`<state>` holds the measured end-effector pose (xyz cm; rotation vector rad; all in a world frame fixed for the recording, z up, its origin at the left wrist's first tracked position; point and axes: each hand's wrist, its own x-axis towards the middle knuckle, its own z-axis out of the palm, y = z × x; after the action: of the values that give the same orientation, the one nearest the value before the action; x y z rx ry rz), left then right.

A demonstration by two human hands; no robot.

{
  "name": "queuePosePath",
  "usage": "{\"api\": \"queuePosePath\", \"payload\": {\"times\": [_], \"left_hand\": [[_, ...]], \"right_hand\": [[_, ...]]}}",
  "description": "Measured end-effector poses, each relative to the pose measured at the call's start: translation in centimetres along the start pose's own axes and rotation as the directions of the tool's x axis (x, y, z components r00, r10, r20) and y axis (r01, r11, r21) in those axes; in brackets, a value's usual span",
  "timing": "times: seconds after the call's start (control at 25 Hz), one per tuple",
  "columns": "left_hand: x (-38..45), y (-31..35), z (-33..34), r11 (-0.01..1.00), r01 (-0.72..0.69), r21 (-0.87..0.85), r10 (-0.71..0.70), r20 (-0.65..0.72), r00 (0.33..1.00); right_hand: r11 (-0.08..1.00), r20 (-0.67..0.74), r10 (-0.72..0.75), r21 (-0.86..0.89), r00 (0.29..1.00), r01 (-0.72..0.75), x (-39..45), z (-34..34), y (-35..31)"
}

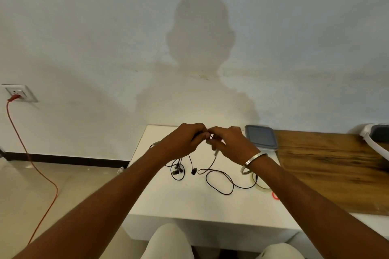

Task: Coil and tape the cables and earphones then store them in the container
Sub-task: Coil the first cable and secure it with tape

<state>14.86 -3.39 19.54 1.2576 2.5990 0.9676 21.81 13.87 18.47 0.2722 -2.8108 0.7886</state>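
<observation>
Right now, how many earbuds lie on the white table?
3 that I can see: two close together below the left hand, one just right of them. More may hide under the hands.

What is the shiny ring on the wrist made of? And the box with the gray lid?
The bangle looks like polished metal, since it is silvery and shines. The container looks like clear plastic with a matte gray plastic lid, though glass walls are possible too.

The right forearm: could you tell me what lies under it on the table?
Under the right forearm a clear tape roll and a red ring show partly on the white table; the arm covers the rest.
</observation>
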Motion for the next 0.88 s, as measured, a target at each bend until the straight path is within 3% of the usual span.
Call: {"api": "queuePosePath", "payload": {"times": [0.2, 0.36, 0.52, 0.68, 0.88], "left_hand": [[-0.3, -0.9, -0.2, 0.998, 0.055, -0.012, -0.055, 0.021, 0.998], [-0.4, -1.9, -0.2, 0.995, 0.094, -0.038, -0.091, 0.056, 0.994], [-0.7, -3.0, -0.5, 0.986, 0.136, -0.094, -0.134, 0.031, 0.991], [-1.1, -3.5, -0.3, 0.966, 0.227, -0.121, -0.223, 0.045, 0.974], [-0.1, -0.2, 2.0, 0.970, 0.069, -0.233, -0.034, 0.150, 0.988]], "right_hand": [[0.982, -0.136, -0.026, -0.187, 0.990, 0.000, -0.1, -1.4, 1.5], [0.979, -0.235, -0.045, -0.204, 0.971, -0.004, -0.5, -2.1, 2.1], [0.992, -0.320, 0.044, -0.101, 0.946, -0.081, -0.8, -2.9, 3.1], [0.992, -0.258, -0.003, -0.126, 0.966, -0.030, -0.9, -3.1, 3.5], [0.976, -0.127, -0.123, -0.193, 0.984, 0.097, -0.4, -1.8, 1.6]]}}
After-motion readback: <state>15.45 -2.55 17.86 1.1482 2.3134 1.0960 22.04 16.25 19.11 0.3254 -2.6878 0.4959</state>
